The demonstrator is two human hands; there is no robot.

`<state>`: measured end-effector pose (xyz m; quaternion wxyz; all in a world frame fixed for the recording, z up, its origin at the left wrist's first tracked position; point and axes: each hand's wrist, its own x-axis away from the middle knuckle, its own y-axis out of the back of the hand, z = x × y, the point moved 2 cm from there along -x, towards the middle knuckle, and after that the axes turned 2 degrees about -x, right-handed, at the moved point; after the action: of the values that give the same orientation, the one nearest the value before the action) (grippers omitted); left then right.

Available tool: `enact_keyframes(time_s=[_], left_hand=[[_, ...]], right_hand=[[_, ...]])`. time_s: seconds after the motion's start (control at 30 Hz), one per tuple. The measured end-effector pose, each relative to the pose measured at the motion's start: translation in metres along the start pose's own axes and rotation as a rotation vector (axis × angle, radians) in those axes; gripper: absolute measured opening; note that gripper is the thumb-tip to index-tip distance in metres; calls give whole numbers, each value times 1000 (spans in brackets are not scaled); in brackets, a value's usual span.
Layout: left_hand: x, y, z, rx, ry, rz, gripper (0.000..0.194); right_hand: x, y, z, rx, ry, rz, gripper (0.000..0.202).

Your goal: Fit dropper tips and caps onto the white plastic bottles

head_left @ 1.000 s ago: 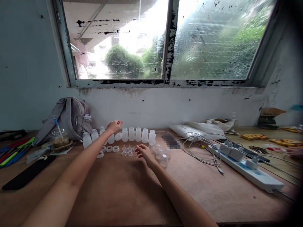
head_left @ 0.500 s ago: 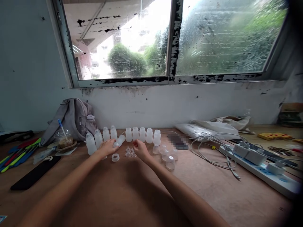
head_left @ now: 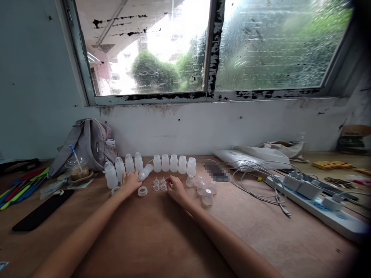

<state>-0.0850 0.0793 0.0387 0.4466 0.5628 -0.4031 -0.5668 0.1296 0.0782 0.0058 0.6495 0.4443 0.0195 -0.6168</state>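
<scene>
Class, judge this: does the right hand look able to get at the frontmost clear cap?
Probably yes: only bare tabletop shows between the right hand and the frontmost cap.

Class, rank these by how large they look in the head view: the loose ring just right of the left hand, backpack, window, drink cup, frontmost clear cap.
Largest to smallest:
window
backpack
drink cup
clear cap
loose ring, right of the left hand

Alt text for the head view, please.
Two bare hands, left and right, reach over a brown table among small bottle parts; the right is at clear teats. Behind stand frosted bottles, one more lying tilted.
</scene>
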Motion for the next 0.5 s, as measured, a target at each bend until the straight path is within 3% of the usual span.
enact_keyframes(time_s=[0.17,0.3,0.5], left_hand=[[-8,16,-1,49,-7,-147,35],[-31,36,-5,75,-47,-224,34],[-78,52,-13,50,-67,-183,33]], right_hand=[[6,10,-7,1,-8,6,16],[7,13,-16,-32,-53,-35,16],[8,11,-25,-52,-72,-27,16]])
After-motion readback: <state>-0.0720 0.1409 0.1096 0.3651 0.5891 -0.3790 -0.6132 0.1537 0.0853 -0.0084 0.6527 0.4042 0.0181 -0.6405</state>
